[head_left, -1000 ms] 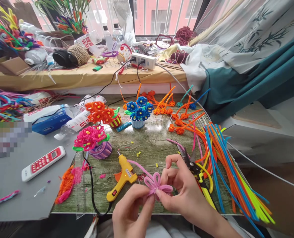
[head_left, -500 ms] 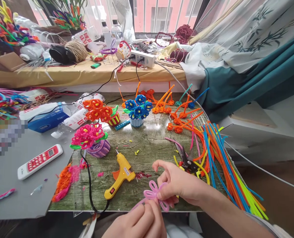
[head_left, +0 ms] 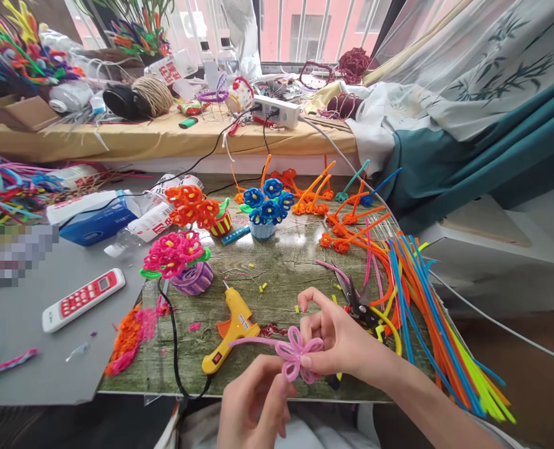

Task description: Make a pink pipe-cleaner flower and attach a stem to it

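Observation:
A pink pipe-cleaner flower [head_left: 294, 350] with looped petals is held above the table's front edge. Its loose stem sticks out to the left, over the handle of the yellow glue gun. My right hand [head_left: 339, 340] pinches the flower's right side between thumb and fingers, the index finger raised and curled. At the lower left petal, my left hand [head_left: 257, 399] has its thumb and index finger closed on the flower's edge. The yellow glue gun [head_left: 232, 327] lies left of the flower, nozzle pointing away. Black-bladed cutters [head_left: 358, 305] lie beyond my right wrist.
Pots of pink [head_left: 176, 255], orange [head_left: 192, 209] and blue flowers [head_left: 267, 202] stand farther back. Orange flower stems [head_left: 346, 227] lie behind the cutters. Long pipe cleaners [head_left: 438, 318] spread along the right edge. A black cord [head_left: 176, 349] loops left of the glue gun.
The flower has turned to show its face, and its stem now points left instead of down-left. My left fingers have moved from the stem to the lower petal. The view has shifted slightly left.

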`<state>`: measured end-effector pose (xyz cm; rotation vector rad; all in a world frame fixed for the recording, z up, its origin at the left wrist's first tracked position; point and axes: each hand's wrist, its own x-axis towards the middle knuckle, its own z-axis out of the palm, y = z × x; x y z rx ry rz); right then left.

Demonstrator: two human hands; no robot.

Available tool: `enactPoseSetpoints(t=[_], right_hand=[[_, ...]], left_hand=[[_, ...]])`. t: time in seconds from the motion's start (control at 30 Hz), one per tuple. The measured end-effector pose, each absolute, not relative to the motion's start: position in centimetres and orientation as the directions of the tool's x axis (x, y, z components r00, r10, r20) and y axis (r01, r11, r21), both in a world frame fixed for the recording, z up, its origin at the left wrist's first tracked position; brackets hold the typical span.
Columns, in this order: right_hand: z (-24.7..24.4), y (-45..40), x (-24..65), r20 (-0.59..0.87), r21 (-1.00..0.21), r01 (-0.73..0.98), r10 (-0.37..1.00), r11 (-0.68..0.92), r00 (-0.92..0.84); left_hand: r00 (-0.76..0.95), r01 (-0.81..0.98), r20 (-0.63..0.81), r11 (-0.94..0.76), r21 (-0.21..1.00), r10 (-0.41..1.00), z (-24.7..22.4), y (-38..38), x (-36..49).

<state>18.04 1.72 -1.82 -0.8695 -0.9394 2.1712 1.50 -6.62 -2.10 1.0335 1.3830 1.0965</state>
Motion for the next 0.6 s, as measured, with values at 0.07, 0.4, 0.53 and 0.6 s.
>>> enactPoseSetpoints(t=[0.07, 0.4, 0.53, 0.6], right_hand=[[-1.6, 1.7, 17.8, -0.302, -0.798, -0.263, 0.738, -0.542, -0.604], [-0.7, 0.8, 16.4, -0.362, -0.825, -0.279, 0.837, -0.492, -0.41], [-1.1, 1.4, 16.6, -0.41, -0.798, -0.256, 0.802, -0.546, -0.435], [-1.2, 1.8, 16.9, -0.443, -0.768, -0.231, 0.755, -0.598, -0.483]], left_hand=[[-0.048, -0.197, -0.414, 0.398, 0.896, 0.909, -1.8, -6.1, 2.4], [-0.296, -0.147, -0.218, 0.181, 0.972, 0.93, -2.6, -6.4, 3.9], [-0.263, 0.021, -0.079, 0.088, 0.996, 0.962, -3.3, -6.5, 3.3], [-0.194, 0.134, 0.001, 0.026, 0.991, 0.981, -3.5, -6.3, 2.6]])
